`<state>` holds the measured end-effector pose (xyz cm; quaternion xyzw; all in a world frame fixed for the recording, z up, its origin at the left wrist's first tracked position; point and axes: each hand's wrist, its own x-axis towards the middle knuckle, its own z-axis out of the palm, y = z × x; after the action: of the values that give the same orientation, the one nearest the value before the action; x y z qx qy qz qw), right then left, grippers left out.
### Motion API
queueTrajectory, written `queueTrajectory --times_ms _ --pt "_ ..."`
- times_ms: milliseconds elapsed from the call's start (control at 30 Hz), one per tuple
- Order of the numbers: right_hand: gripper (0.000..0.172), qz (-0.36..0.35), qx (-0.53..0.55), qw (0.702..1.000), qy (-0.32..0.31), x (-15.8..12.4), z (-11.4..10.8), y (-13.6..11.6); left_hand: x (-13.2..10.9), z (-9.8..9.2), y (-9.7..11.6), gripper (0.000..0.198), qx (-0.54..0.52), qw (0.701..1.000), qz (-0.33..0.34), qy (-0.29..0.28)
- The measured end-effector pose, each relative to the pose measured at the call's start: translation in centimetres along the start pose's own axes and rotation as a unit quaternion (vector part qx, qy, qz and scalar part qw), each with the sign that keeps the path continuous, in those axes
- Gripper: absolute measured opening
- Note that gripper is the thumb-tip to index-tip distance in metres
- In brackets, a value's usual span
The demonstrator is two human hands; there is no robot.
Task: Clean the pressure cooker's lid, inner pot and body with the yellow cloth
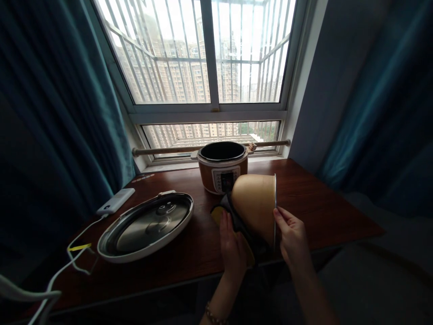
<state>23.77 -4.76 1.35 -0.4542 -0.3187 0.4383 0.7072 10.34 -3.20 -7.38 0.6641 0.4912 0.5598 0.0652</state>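
A gold inner pot (253, 203) is tipped on its side over the front of the table, its rim facing right. My right hand (292, 232) pinches that rim. My left hand (232, 248) presses a dark cloth with yellow parts (248, 248) against the pot's lower left side, its fingers together over the cloth. Behind the pot stands a brown and white electric cooker (222, 167), open at the top, with a control panel on its front. To the left, a round lid (149, 225) lies with its metal inner side up.
The wooden table (324, 203) stands below a barred window. A white power bank (117, 201) with a white cable (79, 230) and yellow tie lies at the left. A rod (169, 150) crosses behind the cooker. Blue curtains (67, 90) hang at both sides.
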Motion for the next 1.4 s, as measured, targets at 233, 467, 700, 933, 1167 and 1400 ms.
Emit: queueTrajectory --times_ms 233,467,700,933,1167,1400 --pt "0.05 -0.062 -0.104 0.993 -0.018 -1.0 -2.8 1.8 0.0 -0.6 0.3 0.053 -0.164 0.979 -0.115 -0.032" --pt "0.042 -0.066 -0.238 0.969 -0.002 -3.7 -4.9 4.6 -0.8 0.0 0.1 0.057 -0.051 0.998 -0.031 -0.032" --pt "0.045 -0.06 -0.211 0.975 0.022 -3.3 -3.4 3.1 -2.8 0.7 1.5 0.055 0.144 0.958 0.234 -0.078" --pt "0.042 -0.02 -0.108 0.994 -0.004 -2.6 -2.8 1.5 -0.6 -0.1 1.4 0.062 0.063 0.995 0.069 -0.022" --pt "0.041 -0.005 -0.043 0.999 0.017 -0.6 -1.8 -0.2 -2.5 0.5 2.6 0.055 0.117 0.951 0.273 -0.088" --pt "0.046 0.017 -0.006 1.0 -0.001 0.8 -1.3 -1.8 -0.8 0.3 0.3 0.058 0.044 0.998 0.038 -0.025"
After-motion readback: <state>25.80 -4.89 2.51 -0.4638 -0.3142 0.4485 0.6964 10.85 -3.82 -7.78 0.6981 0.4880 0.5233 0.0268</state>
